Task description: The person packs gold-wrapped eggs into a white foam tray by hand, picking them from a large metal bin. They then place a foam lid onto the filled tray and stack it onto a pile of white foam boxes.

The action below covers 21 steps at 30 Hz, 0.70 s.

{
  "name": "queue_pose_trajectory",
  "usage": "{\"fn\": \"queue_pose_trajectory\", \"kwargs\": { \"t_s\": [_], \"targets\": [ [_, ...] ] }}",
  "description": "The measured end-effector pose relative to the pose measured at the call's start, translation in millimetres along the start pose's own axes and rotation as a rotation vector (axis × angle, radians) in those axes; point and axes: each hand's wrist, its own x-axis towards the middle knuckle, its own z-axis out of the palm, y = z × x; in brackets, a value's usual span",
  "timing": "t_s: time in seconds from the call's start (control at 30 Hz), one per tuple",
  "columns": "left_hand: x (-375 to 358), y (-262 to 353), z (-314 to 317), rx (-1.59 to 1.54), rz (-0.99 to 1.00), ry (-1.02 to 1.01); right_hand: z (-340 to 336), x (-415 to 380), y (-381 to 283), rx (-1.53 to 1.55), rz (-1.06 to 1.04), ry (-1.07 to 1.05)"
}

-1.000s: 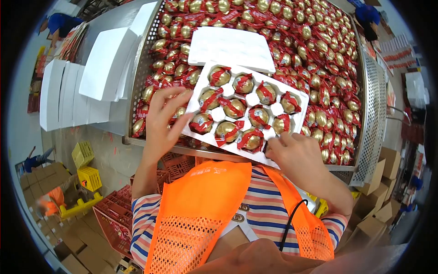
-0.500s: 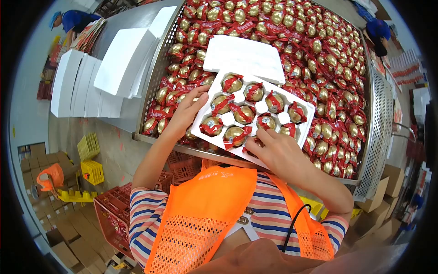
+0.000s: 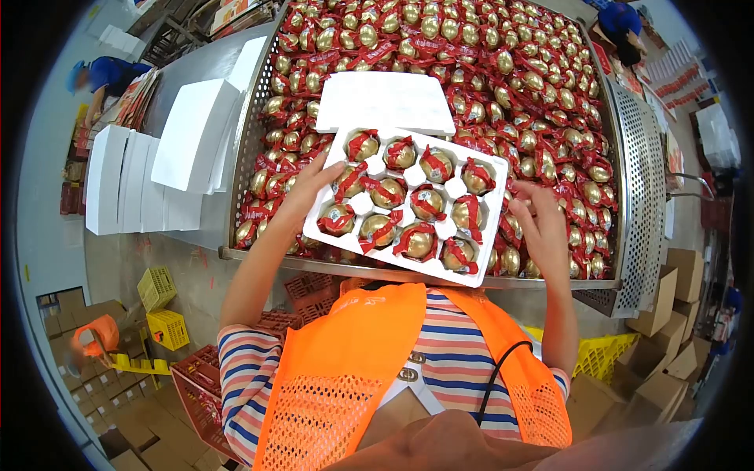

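Note:
A white foam tray rests tilted on the heap of eggs at the near edge of a metal bin. Its visible cups each hold a gold-wrapped egg with red wrapper ends. My left hand grips the tray's left edge, thumb on top and other fingers partly hidden. To the right of the tray, my right hand is open over the loose gold eggs, fingers apart with nothing visible in them. A white foam lid or sheet lies just behind the tray.
The perforated metal bin surrounds the loose eggs. White foam pieces are stacked on the left table. Below stand a red crate, yellow crates and cardboard boxes. Co-workers are at far left and far right.
My right hand has left the tray's front right cups and moved right, fingers now apart. The front right cup shows an egg in it. In view, the tray sits further left.

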Motion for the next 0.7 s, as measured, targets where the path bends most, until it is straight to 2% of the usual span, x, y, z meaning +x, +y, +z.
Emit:
{"fn": "queue_pose_trajectory", "kwargs": {
  "t_s": [0.07,0.1,0.17,0.27,0.37,0.5,0.53,0.7],
  "targets": [
    [-3.9,8.2,2.2,0.016,0.005,0.003,10.7,-7.1,22.8,0.311,0.265,-0.242],
    [-10.3,17.4,6.2,0.018,-0.001,0.014,20.5,-13.5,15.7,0.264,0.178,-0.170],
    [-25.9,35.5,16.8,0.020,-0.016,0.045,18.7,-12.4,6.2,0.123,0.086,-0.195],
    [-33.1,21.0,6.5,-0.081,0.054,0.059,11.0,-3.1,-12.2,0.052,-0.029,-0.196],
    [-45.5,-15.7,-32.3,-0.241,0.123,0.208,8.3,9.1,-41.1,0.082,-0.112,-0.255],
    [-110.4,-46.9,-66.6,-0.389,0.230,0.440,34.3,28.9,-78.7,0.011,-0.272,-0.436],
    [-128.9,-55.4,-71.2,-0.418,0.247,0.491,50.4,32.2,-79.5,0.086,-0.329,-0.493],
    [-204.3,-107.1,-67.0,-0.568,0.282,0.709,101.8,44.5,-92.1,0.049,-0.559,-0.739]
  ]
}}
